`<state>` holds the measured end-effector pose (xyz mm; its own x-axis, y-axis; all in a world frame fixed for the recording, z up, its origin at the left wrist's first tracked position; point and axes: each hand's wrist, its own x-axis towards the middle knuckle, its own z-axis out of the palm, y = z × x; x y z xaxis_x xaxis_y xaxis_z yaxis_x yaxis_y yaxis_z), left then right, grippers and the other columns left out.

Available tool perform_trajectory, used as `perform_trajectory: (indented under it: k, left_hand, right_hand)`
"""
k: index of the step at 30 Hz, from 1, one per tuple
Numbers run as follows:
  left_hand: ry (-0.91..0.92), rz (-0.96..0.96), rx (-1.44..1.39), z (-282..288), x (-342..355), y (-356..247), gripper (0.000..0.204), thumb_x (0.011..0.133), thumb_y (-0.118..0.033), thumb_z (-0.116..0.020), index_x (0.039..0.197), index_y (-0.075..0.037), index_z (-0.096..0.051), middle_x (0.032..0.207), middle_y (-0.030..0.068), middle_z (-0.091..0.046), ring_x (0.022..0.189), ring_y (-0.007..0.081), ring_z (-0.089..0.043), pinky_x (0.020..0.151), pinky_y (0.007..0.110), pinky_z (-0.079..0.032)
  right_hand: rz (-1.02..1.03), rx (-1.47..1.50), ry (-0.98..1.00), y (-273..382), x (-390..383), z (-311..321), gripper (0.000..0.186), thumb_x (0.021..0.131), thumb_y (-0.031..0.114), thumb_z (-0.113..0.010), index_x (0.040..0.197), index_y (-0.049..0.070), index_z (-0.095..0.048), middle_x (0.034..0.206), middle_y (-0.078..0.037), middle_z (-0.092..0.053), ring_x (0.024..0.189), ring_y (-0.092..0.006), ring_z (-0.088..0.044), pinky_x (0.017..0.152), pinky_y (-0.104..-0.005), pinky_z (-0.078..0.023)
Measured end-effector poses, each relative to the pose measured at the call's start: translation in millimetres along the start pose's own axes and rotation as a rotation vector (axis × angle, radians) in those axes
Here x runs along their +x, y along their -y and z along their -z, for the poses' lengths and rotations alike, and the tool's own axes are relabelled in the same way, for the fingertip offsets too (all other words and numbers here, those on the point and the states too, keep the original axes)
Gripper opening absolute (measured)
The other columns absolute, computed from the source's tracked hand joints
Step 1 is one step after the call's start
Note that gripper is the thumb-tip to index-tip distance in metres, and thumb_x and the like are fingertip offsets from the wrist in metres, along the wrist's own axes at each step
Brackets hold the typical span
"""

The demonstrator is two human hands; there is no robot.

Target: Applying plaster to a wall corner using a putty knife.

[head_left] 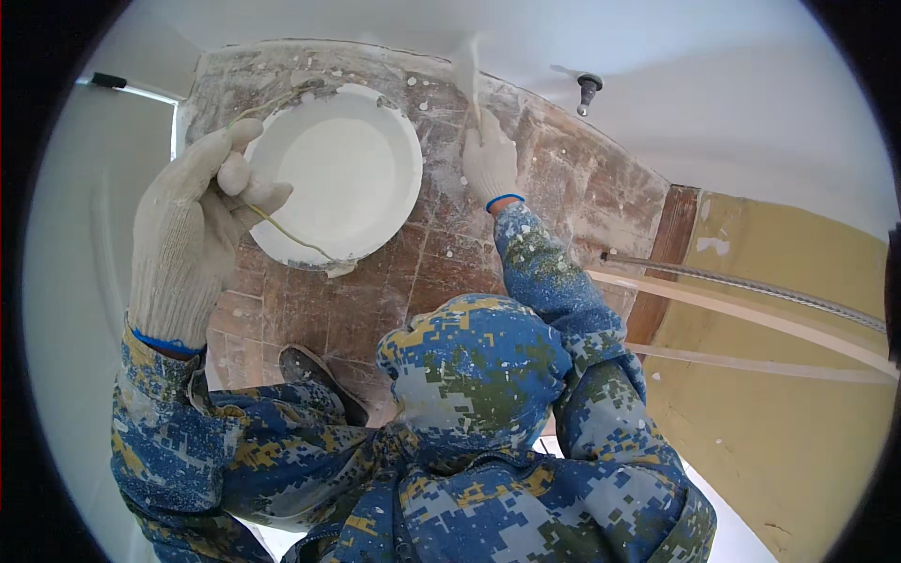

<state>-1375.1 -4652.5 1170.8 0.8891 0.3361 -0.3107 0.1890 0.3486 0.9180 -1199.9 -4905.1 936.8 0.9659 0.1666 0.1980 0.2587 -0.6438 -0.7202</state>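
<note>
My left hand (202, 202), in a white knit glove with a blue cuff, is closed on a thin yellowish-green cord handle (286, 235). The cord runs from both sides of a round white bucket (405, 141) holding smooth white paint (343, 174). Dried splashes mark its rim. At the far side, my gloved right hand (490, 161) grips a white-coated paintbrush (469, 75) by its handle. The brush end is up against the white wall (394, 23), just above the floor edge; its bristles are blurred. It stands to the right of the bucket.
Brown floor tiles (450, 253) are spattered with white. A dark door stop (588, 89) sticks out from the wall. To the right lie long pale strips (751, 305) and a ribbed metal rod (751, 280) over a yellow surface (732, 413). My shoe (319, 375) is near the bucket.
</note>
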Motion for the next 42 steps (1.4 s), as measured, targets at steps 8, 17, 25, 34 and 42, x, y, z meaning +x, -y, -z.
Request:
perform_trajectory:
  k: [8, 17, 25, 34, 42]
  left_hand:
    - [-0.134, 0.099, 0.015, -23.0, 5.8, 6.3, 0.036, 0.1, -0.02, -0.055, 0.12, 0.009, -0.057, 0.077, -0.0021, -0.046, 0.073, 0.0116, -0.056, 0.081, 0.035, -0.058]
    - [-0.125, 0.047, -0.011, -29.3, 2.3, -1.4, 0.034, 0.099, -0.017, -0.054, 0.116, 0.012, -0.057, 0.072, 0.001, -0.054, 0.066, 0.0164, -0.063, 0.075, 0.034, -0.061]
    - [-0.11, 0.038, -0.039, 0.6, -15.1, -22.2, 0.03, 0.098, -0.017, -0.055, 0.11, 0.009, -0.061, 0.074, 0.0002, -0.051, 0.073, 0.0158, -0.061, 0.078, 0.035, -0.059]
    - [-0.103, 0.073, 0.014, 16.1, -28.4, -58.0, 0.023, 0.096, -0.015, -0.058, 0.105, 0.005, -0.065, 0.077, 0.0009, -0.051, 0.074, 0.0155, -0.058, 0.079, 0.037, -0.057]
    - [0.048, 0.008, 0.096, 5.6, -73.3, -74.6, 0.024, 0.096, -0.016, -0.059, 0.105, 0.005, -0.065, 0.076, 0.0011, -0.049, 0.069, 0.015, -0.056, 0.077, 0.036, -0.057]
  right_hand:
    - [-0.039, 0.035, -0.085, -55.8, 13.6, 13.6, 0.034, 0.091, 0.018, -0.053, 0.122, 0.009, -0.059, 0.104, -0.023, -0.066, 0.097, -0.0444, -0.062, 0.085, -0.0515, -0.049]
    - [-0.491, 0.177, -0.246, -169.6, -5.3, 109.5, 0.033, 0.093, 0.018, -0.059, 0.12, -0.001, -0.063, 0.102, -0.018, -0.066, 0.091, -0.0276, -0.064, 0.085, -0.0364, -0.049]
    - [-0.238, 0.509, -0.541, -259.6, -39.3, 141.1, 0.031, 0.099, 0.029, -0.055, 0.108, 0.002, -0.066, 0.078, -0.002, -0.06, 0.066, -0.0121, -0.054, 0.057, -0.0272, -0.044]
    - [0.005, 0.034, 0.114, 55.5, -109.8, 150.1, 0.03, 0.095, 0.021, -0.059, 0.121, 0.007, -0.067, 0.085, -0.011, -0.069, 0.072, -0.0213, -0.066, 0.063, -0.0319, -0.05]
    - [0.745, -0.586, 0.513, 242.9, -50.4, 137.7, 0.029, 0.085, 0.022, -0.065, 0.109, 0.006, -0.068, 0.083, -0.011, -0.07, 0.079, -0.0239, -0.07, 0.069, -0.0383, -0.055]
